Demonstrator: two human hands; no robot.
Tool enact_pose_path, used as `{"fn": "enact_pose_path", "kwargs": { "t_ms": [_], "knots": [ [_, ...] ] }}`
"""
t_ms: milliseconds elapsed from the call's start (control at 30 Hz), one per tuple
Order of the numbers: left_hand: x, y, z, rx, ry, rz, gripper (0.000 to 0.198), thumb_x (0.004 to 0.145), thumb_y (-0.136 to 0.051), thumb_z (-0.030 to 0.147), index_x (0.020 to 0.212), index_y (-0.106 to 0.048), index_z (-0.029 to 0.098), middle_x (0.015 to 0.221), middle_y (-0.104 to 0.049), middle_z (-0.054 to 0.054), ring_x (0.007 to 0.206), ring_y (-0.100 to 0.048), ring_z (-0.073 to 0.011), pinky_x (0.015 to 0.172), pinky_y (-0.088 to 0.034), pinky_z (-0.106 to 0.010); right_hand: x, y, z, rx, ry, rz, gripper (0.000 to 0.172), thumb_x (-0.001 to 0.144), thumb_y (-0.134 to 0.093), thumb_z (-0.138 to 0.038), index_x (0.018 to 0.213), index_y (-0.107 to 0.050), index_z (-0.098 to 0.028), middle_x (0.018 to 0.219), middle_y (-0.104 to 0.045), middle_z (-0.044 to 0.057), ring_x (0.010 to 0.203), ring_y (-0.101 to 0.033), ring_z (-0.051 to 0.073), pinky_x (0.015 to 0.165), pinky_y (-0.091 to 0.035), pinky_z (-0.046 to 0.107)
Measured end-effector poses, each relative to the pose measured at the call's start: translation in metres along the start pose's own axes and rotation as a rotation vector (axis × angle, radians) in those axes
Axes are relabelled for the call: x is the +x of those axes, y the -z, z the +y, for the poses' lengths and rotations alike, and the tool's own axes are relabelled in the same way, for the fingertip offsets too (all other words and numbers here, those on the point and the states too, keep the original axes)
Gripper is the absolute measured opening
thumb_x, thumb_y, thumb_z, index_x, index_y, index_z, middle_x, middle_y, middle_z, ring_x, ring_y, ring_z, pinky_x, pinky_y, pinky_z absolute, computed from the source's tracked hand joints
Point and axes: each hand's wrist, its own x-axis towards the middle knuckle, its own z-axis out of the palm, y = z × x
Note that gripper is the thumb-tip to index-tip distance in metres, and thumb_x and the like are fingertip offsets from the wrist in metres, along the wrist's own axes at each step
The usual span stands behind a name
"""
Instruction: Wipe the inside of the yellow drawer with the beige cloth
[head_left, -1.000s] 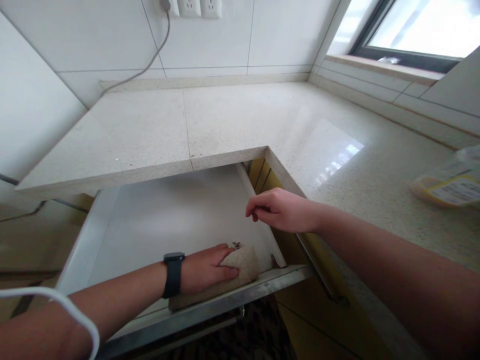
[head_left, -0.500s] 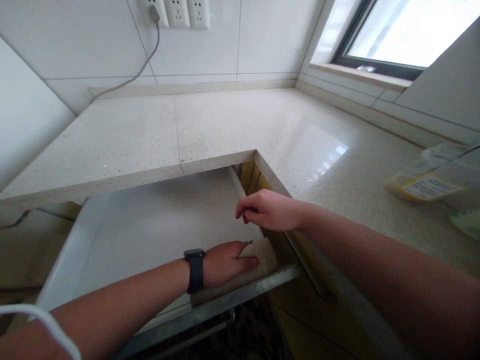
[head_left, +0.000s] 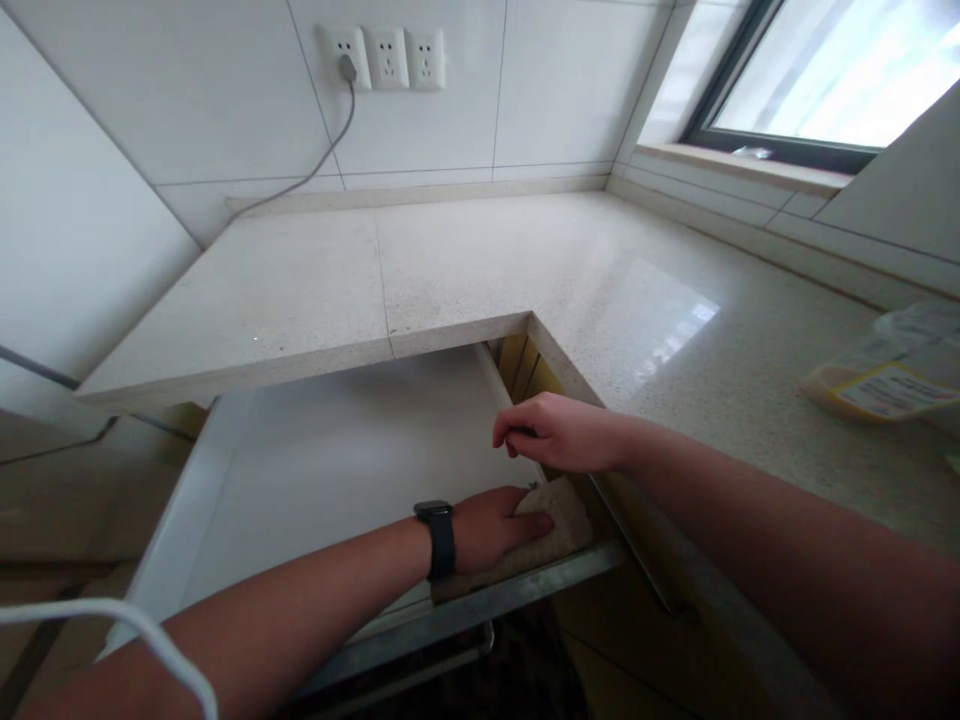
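Farther right along the drawer's front edge than a second ago, the left hand [head_left: 487, 530] has carried the cloth [head_left: 566, 520] to the front right corner. Its thumb and fingers are clamped on the cloth, pressing it down. Just above and beyond, the right hand [head_left: 555, 432] hangs loosely curled near the drawer's right side; whether its fingertips meet I cannot tell.

Beige and thick, the cloth is bunched into a soft, rounded wad at its right end, while the rest trails flat beneath the left wrist, which wears a dark watch [head_left: 442, 540].

Under it, the drawer [head_left: 315, 470] is pulled out, its floor white and smooth, its front edge greyish. Above the drawer's back runs a pale speckled countertop [head_left: 450, 250], turning a corner to the right, where a clear package [head_left: 885, 385] with a yellow-edged label lies. On the white tiled wall are three sockets [head_left: 386, 58], one with a grey cord [head_left: 330, 150] plugged in. A dark-framed window [head_left: 825, 70] lets in light at upper right.
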Motion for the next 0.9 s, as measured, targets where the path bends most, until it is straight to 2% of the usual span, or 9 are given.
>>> {"fn": "enact_pose_path", "kwargs": {
  "t_ms": [200,300,367,567,700,900],
  "knots": [
    [-0.009,0.005,0.004,0.135,-0.025,-0.023,0.052,0.094,-0.052,0.058,0.121,-0.067,0.016,0.118,-0.072,-0.010,0.104,-0.066,-0.0268,0.094,-0.047,-0.038,-0.001,0.001,0.000,-0.017,-0.010,0.014,0.026,0.091,-0.052,-0.018,0.106,-0.073,-0.018,0.085,-0.075,0.004,0.074,-0.065,0.015,0.069,-0.044,0.025],
    [-0.025,0.014,0.004,0.197,-0.017,-0.067,0.049,0.093,-0.053,0.055,0.122,-0.066,0.018,0.119,-0.071,-0.009,0.105,-0.065,-0.0259,0.093,-0.047,-0.036,-0.002,0.001,0.000,-0.024,-0.037,0.030,0.026,0.091,-0.052,-0.019,0.106,-0.073,-0.018,0.084,-0.074,0.003,0.072,-0.063,0.014,0.067,-0.043,0.025],
    [-0.039,0.023,0.002,0.286,0.037,-0.101,0.046,0.093,-0.053,0.053,0.120,-0.067,0.019,0.116,-0.072,-0.009,0.100,-0.066,-0.0252,0.089,-0.048,-0.035,-0.002,0.001,-0.001,-0.038,-0.050,0.035,0.026,0.091,-0.051,-0.020,0.105,-0.073,-0.018,0.084,-0.074,0.003,0.071,-0.062,0.014,0.066,-0.043,0.026],
    [-0.100,0.052,-0.006,0.430,0.274,-0.148,0.039,0.090,-0.055,0.049,0.111,-0.071,0.020,0.106,-0.074,-0.007,0.091,-0.066,-0.0236,0.083,-0.049,-0.032,-0.001,0.000,-0.002,-0.058,-0.067,0.028,0.026,0.090,-0.051,-0.023,0.105,-0.073,-0.019,0.085,-0.074,0.003,0.072,-0.063,0.015,0.067,-0.043,0.027],
    [-0.147,0.072,-0.017,0.375,0.359,-0.189,0.036,0.091,-0.054,0.045,0.112,-0.069,0.020,0.110,-0.073,-0.005,0.096,-0.066,-0.0233,0.085,-0.048,-0.030,0.001,-0.001,0.001,-0.053,-0.063,0.022,0.026,0.091,-0.051,-0.026,0.104,-0.073,-0.020,0.088,-0.074,0.003,0.075,-0.064,0.017,0.069,-0.045,0.028],
    [-0.220,0.093,-0.031,0.400,0.524,-0.083,0.038,0.091,-0.055,0.047,0.112,-0.068,0.018,0.111,-0.072,-0.005,0.100,-0.065,-0.0241,0.088,-0.048,-0.029,0.001,-0.004,0.006,-0.042,-0.044,-0.017,0.027,0.092,-0.049,-0.029,0.103,-0.072,-0.021,0.090,-0.074,0.004,0.079,-0.066,0.019,0.072,-0.047,0.030]
  ]
}}
